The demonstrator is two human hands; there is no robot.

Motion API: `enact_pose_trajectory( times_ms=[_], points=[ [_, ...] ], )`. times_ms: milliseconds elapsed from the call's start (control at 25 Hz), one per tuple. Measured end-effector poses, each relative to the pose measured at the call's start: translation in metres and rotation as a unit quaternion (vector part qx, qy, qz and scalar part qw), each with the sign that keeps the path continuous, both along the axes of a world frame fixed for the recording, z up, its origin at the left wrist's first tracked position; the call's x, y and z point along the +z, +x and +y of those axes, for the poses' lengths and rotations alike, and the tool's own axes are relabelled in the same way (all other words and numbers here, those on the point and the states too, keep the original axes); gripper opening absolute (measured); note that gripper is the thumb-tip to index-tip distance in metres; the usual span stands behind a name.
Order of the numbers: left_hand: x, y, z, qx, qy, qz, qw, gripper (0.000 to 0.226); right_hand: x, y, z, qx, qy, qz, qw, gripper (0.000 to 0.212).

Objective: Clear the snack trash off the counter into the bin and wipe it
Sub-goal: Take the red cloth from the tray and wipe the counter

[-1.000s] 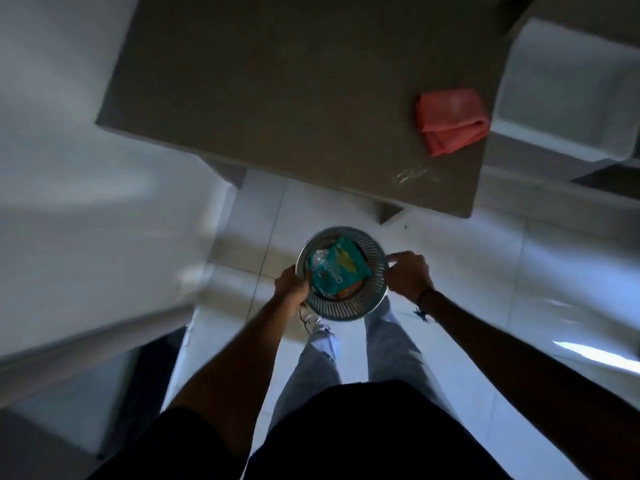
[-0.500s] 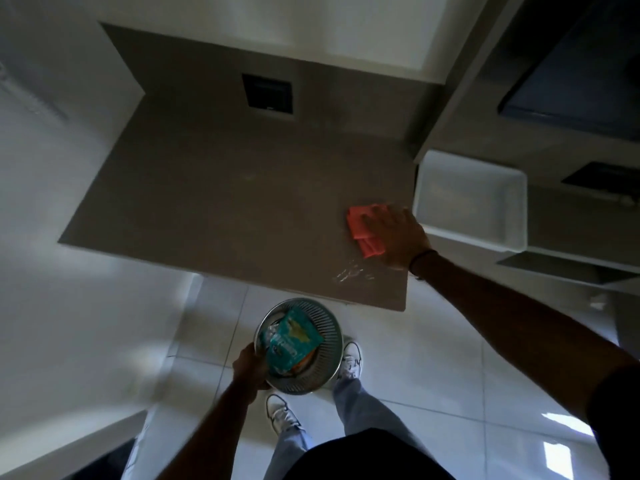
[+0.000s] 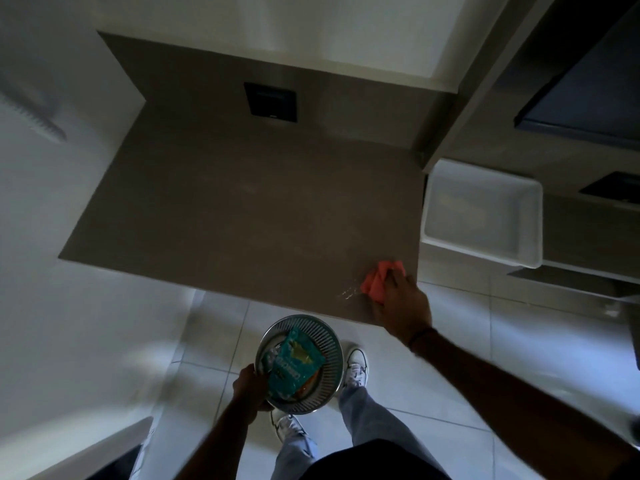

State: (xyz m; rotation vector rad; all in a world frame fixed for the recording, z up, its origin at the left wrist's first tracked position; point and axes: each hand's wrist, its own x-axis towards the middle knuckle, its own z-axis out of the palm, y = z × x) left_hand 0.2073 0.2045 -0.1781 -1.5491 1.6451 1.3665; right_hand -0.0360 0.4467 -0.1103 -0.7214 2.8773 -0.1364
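1. Red cloth (image 3: 377, 278) lay bunched under the right hand (image 3: 401, 306) at the near right corner of the brown tabletop (image 3: 242, 209), the grip closed on it and pressing it down.
2. Just left of the cloth, a pale smear (image 3: 348, 292) showed on the surface, so the wiping looked barely begun.
3. The left hand (image 3: 250, 386) held the rim of the round metal bin (image 3: 300, 363), its grip closed on the near-left edge, the bin off the tabletop and over the tiled floor (image 3: 450, 358).
4. A teal snack bag (image 3: 294, 367) sat inside the bin with an orange scrap beneath it.
5. No wrappers were visible on the tabletop, so the clearing appeared finished; the wipe remained.
6. A white tub (image 3: 485, 216) stood beside the tabletop's right edge.
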Motion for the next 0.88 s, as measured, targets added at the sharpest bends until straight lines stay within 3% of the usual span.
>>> enact_pose_trajectory(
  times_ms=[120,240,280,360,400,440,560,600,680,760,880],
  points=[
    [-0.001,0.004,-0.005,0.000,-0.008,0.007,1.000,0.033,0.006,0.026,-0.043,-0.026,-0.048,-0.044,0.998,0.056],
    [0.002,0.008,-0.010,0.010,-0.012,0.014,1.000,0.033,0.012,0.061,-0.076,0.134,-0.075,-0.064,0.986,0.046],
    [0.001,0.009,-0.011,0.007,-0.016,0.019,1.000,0.033,0.018,0.071,-0.083,0.166,-0.086,-0.113,0.976,0.037],
    [0.005,0.011,-0.014,0.005,-0.025,0.028,0.999,0.032,0.033,0.080,-0.089,0.118,-0.136,-0.308,0.934,0.016],
    [0.006,0.012,-0.015,0.005,-0.028,0.032,0.999,0.032,0.038,0.079,-0.089,0.031,-0.174,-0.402,0.898,0.010],
    [0.006,0.012,-0.017,0.003,-0.029,0.037,0.999,0.033,0.042,0.074,-0.085,-0.064,-0.213,-0.422,0.879,0.009],
    [0.006,0.011,-0.021,0.005,-0.036,0.031,0.999,0.030,0.050,0.033,-0.057,-0.197,-0.347,-0.289,0.870,0.009],
    [0.006,0.010,-0.022,0.007,-0.039,0.032,0.999,0.029,0.056,0.010,-0.045,-0.207,-0.334,-0.224,0.892,0.010],
    [0.008,0.009,-0.022,0.007,-0.041,0.034,0.999,0.028,0.059,-0.034,-0.030,-0.249,-0.229,-0.115,0.934,0.034],
    [0.008,0.009,-0.021,0.017,-0.045,0.033,0.998,0.026,0.043,-0.062,-0.037,-0.260,-0.146,-0.112,0.948,0.040],
    [0.004,0.016,-0.022,0.044,-0.035,0.040,0.998,0.024,0.030,-0.054,-0.080,-0.136,-0.144,-0.138,0.970,0.040]
  ],
)
